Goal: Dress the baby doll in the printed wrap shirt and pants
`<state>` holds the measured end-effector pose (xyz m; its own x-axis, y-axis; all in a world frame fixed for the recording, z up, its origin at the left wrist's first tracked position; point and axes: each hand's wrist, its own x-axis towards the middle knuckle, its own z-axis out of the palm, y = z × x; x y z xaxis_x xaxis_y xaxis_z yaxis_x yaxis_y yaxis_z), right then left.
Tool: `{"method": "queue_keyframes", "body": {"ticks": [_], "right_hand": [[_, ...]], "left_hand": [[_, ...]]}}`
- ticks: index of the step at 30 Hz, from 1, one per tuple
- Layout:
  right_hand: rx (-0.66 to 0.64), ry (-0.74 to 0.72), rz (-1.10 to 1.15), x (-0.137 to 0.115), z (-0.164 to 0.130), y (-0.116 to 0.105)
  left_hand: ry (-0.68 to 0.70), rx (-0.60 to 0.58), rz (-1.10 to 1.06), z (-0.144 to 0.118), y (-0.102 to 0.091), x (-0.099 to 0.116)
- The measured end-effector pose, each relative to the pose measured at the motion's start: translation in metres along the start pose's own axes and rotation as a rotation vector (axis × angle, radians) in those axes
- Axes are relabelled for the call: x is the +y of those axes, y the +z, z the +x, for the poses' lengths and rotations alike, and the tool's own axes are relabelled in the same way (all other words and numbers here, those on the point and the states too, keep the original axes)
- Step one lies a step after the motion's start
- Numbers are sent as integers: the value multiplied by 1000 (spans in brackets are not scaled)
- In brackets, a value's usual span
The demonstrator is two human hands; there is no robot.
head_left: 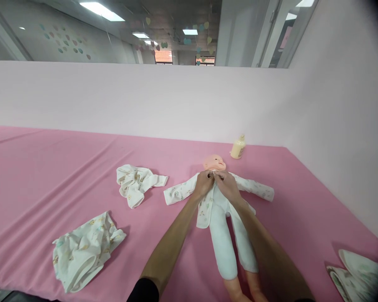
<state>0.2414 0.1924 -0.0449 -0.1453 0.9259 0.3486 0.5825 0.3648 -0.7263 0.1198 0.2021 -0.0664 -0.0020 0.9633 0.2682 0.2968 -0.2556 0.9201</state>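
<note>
A baby doll (214, 162) lies on its back with its head toward the wall. It wears a white patterned jacket (204, 214), its sleeves spread to both sides, and pale trousers (222, 247). My left hand (204, 182) and my right hand (227, 184) meet at the jacket's collar, just below the doll's head. Both have curled fingers pinching the jacket's front edges. The jacket's front hangs apart lower down, where the pale trousers show. My hands and forearms cover part of the doll's chest and one leg.
A pink sheet (138, 235) covers the surface. Crumpled white patterned clothing (138, 182) lies left of the doll, with a folded patterned cloth (88, 251) nearer me. A cream pump bottle (238, 147) stands by the wall. Another folded cloth (359, 272) is at the right edge.
</note>
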Motion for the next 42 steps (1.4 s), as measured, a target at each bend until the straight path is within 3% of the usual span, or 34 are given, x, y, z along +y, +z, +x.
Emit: {"method": "queue_keyframes", "body": {"ticks": [4, 8, 15, 20, 29, 36, 42], "right_hand": [[-29, 16, 1, -7, -1, -4], [-50, 27, 4, -11, -3, -7], [-20, 158, 70, -4, -2, -6], [-69, 57, -107, -3, -2, -5], [-96, 1, -431, 3, -2, 1], [-131, -169, -632, 7, -10, 2], [-212, -165, -594, 6, -8, -15]], "left_hand": [[-141, -123, -130, 3, -10, 0], [-250, -137, -241, 3, -12, -1], [-128, -74, -135, 3, -6, -4], [-19, -45, -7, 4, -3, -5], [-45, -41, -32, 3, -2, -5], [-2, -51, 95, 1, -1, -1], [-6, -32, 227, -1, -5, 8]]}}
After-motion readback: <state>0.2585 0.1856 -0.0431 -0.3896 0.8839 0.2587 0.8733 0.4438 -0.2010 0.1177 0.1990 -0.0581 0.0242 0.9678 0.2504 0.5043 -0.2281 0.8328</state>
